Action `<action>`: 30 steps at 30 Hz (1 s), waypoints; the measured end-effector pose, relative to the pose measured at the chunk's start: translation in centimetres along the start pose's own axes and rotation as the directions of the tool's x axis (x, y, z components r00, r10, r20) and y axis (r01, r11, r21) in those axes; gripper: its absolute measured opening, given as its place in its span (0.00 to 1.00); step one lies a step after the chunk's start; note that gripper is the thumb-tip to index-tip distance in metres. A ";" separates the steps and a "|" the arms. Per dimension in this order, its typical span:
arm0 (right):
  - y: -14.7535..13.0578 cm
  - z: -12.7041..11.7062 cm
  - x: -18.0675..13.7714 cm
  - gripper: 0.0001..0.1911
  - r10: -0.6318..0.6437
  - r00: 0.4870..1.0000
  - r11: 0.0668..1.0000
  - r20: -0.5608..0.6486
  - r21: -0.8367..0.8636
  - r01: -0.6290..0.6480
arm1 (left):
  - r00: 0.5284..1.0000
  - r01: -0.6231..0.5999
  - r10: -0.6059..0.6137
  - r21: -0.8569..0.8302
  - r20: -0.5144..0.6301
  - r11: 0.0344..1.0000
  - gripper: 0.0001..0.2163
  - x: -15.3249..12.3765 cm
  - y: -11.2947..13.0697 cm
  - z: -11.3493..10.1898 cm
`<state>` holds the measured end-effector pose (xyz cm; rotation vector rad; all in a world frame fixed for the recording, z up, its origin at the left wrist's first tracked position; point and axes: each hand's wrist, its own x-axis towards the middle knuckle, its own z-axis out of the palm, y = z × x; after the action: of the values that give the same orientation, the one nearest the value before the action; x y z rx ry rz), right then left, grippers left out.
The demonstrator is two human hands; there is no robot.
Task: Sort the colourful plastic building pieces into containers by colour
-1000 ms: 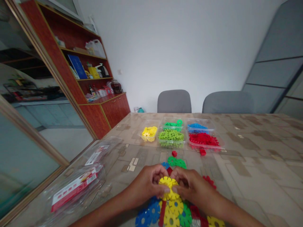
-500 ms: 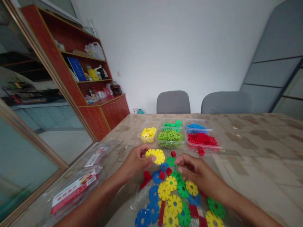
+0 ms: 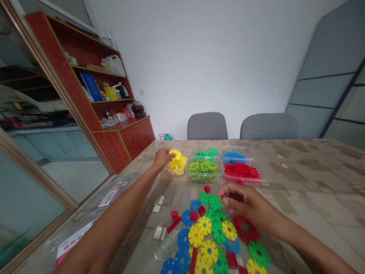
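My left hand reaches out over the clear tub of yellow pieces and is closed on a yellow gear-shaped disc. My right hand hovers with curled fingers just right of a green disc; whether it holds anything is hidden. In front of me lies a pile of loose yellow, blue, green and red discs on the table.
Beside the yellow tub stand clear tubs of green pieces, blue pieces and red pieces. Clear plastic packaging lies at the left table edge. Two grey chairs stand at the far side. A red shelf unit is left.
My left hand carried the yellow disc from the pile forward to the yellow tub. My right hand let go of it and stayed over the pile.
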<state>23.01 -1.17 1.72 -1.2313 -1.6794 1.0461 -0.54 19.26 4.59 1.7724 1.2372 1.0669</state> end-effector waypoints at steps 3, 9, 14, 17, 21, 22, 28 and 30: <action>-0.1 -0.3 -0.2 0.11 0.004 1.000 0.997 0.000 -0.079 -0.004 | 0.999 -0.021 0.019 0.034 0.044 0.999 0.16 -0.2 0.6 0.3; -0.1 -2.3 -0.9 0.06 -0.024 0.995 0.972 0.098 -0.232 0.046 | 0.979 -0.087 0.067 0.098 0.194 0.991 0.15 -1.8 0.7 0.6; 1.1 -2.7 -2.2 0.07 0.083 0.974 0.929 0.211 -0.371 0.002 | 0.899 -0.173 0.106 0.124 0.425 0.977 0.07 -7.0 0.1 0.4; 1.3 -1.6 -2.9 0.18 0.137 0.970 0.885 0.200 -0.465 -0.029 | 0.740 -0.320 0.189 0.091 0.645 0.943 0.13 -11.2 -0.2 0.1; 0.9 0.3 -2.9 0.25 0.174 0.955 0.837 0.240 -0.547 -0.016 | 0.616 -0.470 0.222 0.126 0.755 0.874 0.24 -14.6 -0.5 -0.1; 0.9 0.6 -2.8 0.26 0.188 0.955 0.821 0.230 -0.571 -0.024 | 0.611 -0.476 0.211 0.142 0.763 0.868 0.24 -15.0 -0.6 0.1; 2.6 1.0 -1.9 0.23 0.170 0.967 0.774 0.192 -0.633 -0.010 | 0.513 -0.527 0.230 0.092 0.827 0.845 0.20 -15.4 -0.7 1.1; 3.6 0.9 -1.8 0.21 0.134 0.973 0.783 0.191 -0.622 0.014 | 0.507 -0.540 0.233 0.095 0.830 0.836 0.18 -15.3 -0.9 1.1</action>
<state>23.73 -2.35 -2.13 -1.6311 -2.2901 0.6909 -2.85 4.81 -0.09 2.4864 0.4390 0.1226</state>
